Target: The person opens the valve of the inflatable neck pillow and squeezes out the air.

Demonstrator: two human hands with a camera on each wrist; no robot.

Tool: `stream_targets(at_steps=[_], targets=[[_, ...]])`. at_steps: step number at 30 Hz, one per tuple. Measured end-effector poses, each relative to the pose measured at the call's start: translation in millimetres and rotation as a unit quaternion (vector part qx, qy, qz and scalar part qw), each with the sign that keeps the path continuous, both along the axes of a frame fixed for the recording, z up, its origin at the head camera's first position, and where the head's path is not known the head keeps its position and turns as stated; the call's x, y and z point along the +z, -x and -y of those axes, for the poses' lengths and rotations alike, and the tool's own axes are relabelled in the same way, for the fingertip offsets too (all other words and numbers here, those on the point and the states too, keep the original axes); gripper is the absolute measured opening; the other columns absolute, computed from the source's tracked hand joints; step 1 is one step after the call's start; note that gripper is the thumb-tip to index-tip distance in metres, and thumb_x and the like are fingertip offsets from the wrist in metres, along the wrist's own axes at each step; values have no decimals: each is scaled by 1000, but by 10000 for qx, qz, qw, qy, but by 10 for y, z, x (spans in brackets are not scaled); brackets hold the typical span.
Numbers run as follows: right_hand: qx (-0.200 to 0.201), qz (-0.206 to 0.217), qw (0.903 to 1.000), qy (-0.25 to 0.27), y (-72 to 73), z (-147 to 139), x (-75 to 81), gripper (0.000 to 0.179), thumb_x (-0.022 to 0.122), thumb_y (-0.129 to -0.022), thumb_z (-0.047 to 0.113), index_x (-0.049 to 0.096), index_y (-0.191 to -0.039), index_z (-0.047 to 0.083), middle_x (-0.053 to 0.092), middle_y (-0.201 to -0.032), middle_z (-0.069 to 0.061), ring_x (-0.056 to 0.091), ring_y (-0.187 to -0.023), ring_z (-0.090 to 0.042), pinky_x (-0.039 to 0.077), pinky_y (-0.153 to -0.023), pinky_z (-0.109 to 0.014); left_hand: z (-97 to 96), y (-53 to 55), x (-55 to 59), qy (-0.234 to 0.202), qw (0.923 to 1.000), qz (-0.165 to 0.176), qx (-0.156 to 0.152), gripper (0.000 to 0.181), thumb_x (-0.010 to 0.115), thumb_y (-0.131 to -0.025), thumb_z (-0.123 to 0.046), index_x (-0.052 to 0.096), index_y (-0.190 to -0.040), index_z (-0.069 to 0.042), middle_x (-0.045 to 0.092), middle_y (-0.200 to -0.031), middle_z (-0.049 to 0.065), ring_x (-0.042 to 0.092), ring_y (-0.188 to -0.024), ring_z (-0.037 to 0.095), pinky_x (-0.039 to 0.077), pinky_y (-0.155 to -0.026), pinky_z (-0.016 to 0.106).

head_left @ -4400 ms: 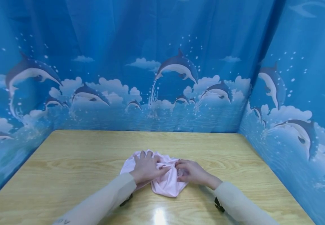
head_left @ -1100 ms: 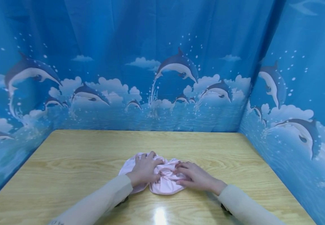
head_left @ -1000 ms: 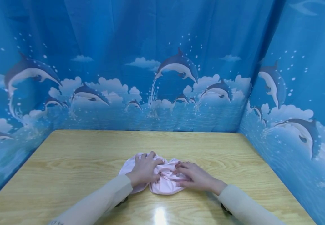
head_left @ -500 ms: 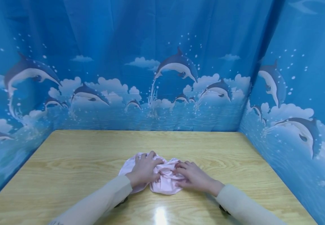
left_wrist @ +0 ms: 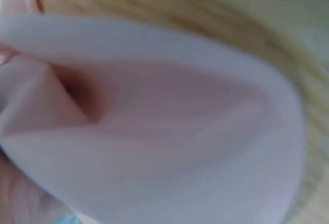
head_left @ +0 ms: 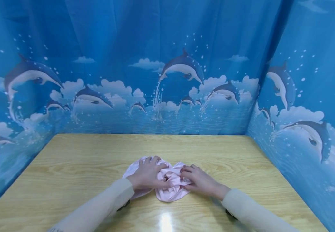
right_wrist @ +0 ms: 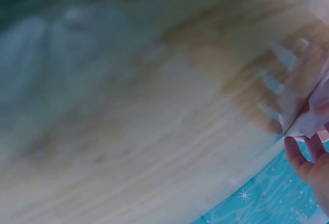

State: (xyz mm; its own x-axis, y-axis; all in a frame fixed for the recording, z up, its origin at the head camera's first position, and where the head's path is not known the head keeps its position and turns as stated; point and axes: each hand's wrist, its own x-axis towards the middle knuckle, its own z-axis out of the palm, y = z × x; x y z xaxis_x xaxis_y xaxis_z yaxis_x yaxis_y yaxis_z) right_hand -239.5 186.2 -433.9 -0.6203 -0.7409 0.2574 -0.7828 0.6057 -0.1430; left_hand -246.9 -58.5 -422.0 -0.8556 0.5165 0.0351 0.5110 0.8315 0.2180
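A thin, pale pink cloth [head_left: 170, 193] lies crumpled at the middle of the table, with a small dark gap among its central folds. Across its left half spreads my left hand [head_left: 147, 174], gripping the fabric with bent fingers while the thumb reaches over the centre. My right hand [head_left: 203, 182] pinches the gathered right side between thumb and fingers. Up close in the left wrist view, a smooth flap of the cloth [left_wrist: 195, 147] fills most of the picture and covers much of that hand. The right wrist view catches fingers [right_wrist: 295, 154] beside a bunched cloth edge [right_wrist: 306, 124].
The glossy wood-grain table [head_left: 86, 161] reflects a bright light near its front. A blue dolphin-print curtain [head_left: 121, 64] hangs behind the table and along its sides.
My left thumb has shifted right over the centre, and the folds there have loosened around a gap. The front of the cloth has drawn in. A shiny clear patch seen by my right hand earlier has gone.
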Motion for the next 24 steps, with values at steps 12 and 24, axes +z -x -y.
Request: stream_targets(at_steps=[12, 24], targets=[[26, -201, 9998, 7, 23, 13, -9, 24, 69, -77, 36, 62, -94, 20, 60, -109, 2, 55, -98, -15, 45, -87, -35, -13, -53, -8, 391, 9986, -304, -190, 101, 65, -46, -79, 45, -131, -28, 40, -130, 10, 38, -118, 43, 28, -92, 69], [-426, -397, 9983, -72, 8, 12, 4, 41, 70, -74, 42, 57, -106, 20, 58, -109, 4, 52, -97, -12, 45, -84, -34, -19, -37, 1, 281, 9996, -16, -81, 87, 68, -58, -71, 45, -132, -31, 42, -130, 7, 38, -120, 43, 25, -97, 66]])
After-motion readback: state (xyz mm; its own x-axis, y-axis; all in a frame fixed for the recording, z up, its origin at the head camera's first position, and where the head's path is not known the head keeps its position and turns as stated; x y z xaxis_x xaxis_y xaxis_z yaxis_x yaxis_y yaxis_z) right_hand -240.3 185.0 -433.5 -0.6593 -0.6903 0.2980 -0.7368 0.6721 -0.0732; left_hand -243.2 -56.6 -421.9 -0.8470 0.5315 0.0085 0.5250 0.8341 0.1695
